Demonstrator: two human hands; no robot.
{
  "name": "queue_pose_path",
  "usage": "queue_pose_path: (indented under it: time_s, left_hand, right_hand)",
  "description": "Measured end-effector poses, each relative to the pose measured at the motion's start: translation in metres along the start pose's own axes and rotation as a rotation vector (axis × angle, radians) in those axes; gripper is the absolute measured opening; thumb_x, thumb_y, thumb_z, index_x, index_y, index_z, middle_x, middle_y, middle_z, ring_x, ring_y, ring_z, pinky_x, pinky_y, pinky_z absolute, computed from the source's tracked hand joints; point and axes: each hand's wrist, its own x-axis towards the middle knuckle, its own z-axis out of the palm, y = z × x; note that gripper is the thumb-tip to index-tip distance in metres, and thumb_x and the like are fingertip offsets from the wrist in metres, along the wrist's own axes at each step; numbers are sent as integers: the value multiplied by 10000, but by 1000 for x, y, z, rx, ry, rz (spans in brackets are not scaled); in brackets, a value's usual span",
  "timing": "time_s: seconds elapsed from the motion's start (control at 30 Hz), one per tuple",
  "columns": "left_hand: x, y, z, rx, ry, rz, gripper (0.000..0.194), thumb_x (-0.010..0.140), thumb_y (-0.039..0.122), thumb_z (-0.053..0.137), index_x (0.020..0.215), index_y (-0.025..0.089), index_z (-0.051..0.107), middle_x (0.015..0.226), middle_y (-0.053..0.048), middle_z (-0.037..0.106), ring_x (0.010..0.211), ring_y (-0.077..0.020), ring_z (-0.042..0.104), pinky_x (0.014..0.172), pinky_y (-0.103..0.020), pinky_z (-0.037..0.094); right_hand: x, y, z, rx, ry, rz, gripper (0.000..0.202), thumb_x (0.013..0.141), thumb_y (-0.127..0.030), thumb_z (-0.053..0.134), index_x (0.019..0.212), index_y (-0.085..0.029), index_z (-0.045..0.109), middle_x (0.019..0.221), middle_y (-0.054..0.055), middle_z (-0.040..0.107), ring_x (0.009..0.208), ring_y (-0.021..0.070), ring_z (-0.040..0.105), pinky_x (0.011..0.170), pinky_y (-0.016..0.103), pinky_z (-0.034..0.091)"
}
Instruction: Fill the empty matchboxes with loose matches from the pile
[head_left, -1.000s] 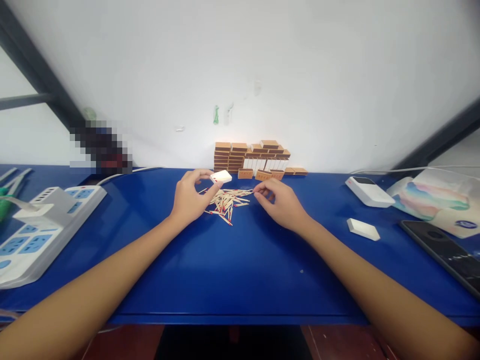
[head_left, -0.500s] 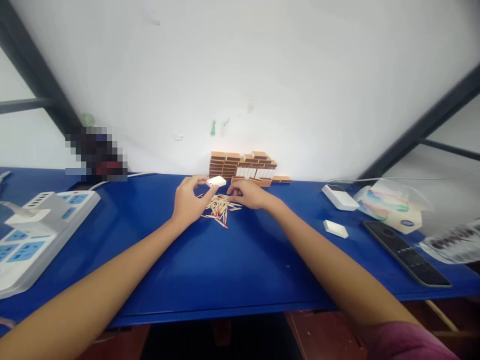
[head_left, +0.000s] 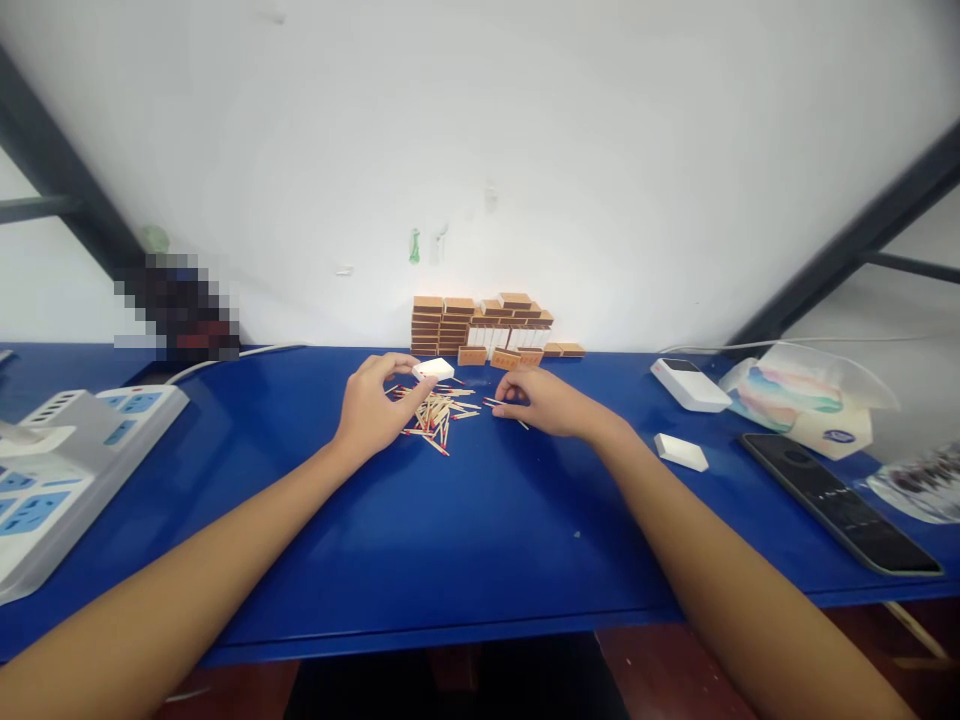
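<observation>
My left hand (head_left: 379, 408) grips a small white matchbox tray (head_left: 433, 370) between thumb and fingers, just above the far side of a loose pile of matches (head_left: 437, 412). Red heads show on the scattered sticks. To the right of the pile, my right hand (head_left: 536, 400) pinches a few matches (head_left: 493, 402), their red heads pointing left. Behind both hands, stacked matchboxes (head_left: 442, 325) with brown sides stand against the wall, and several lean or lie at the front of the stack.
On the right lie a white box-shaped device (head_left: 688, 387), another small white tray (head_left: 680, 452), a dark phone (head_left: 836, 505) and a plastic packet (head_left: 802, 400). A white power strip (head_left: 82, 450) takes up the left side of the blue table (head_left: 450, 560).
My right hand has moved right, away from the pile, and matches now show between its fingers. My left hand still holds the white tray in nearly the same place.
</observation>
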Motion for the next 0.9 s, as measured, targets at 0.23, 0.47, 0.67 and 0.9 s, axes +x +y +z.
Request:
queue_pose_path:
  time_s: [0.23,0.47,0.67,0.9]
  left_hand:
    - [-3,4,0,12,-46,30,215,867,379,823,1014,240,751,1030,-43,775,925,-232,760,883,-422,603]
    - [-5,9,0,-1,-96,33,232,870,401,821,1022,241,748,1019,-53,769,923,-241,764,887,-436,607]
    - [-5,10,-3,10,-102,41,227,863,379,826,1028,246,745,1017,-48,774,934,-245,761,882,-434,611]
    - [-6,12,-1,2,-113,58,211,866,366,827,1013,240,743,1005,-42,772,918,-227,763,888,-422,615]
  right_hand:
    - [1,-10,9,-38,19,-40,180,918,-222,715,757,-232,637,817,64,666,869,249,599,754,372,445]
    - [0,-17,10,-22,6,-34,124,902,-164,738,850,-217,639,772,29,667,731,203,592,687,344,429]
    - [2,-16,15,-49,35,-52,168,912,-193,728,780,-220,628,820,65,660,856,253,594,761,383,445]
    - [-1,-14,13,-40,60,-75,125,902,-281,761,864,-226,655,900,80,672,883,261,597,776,402,469]
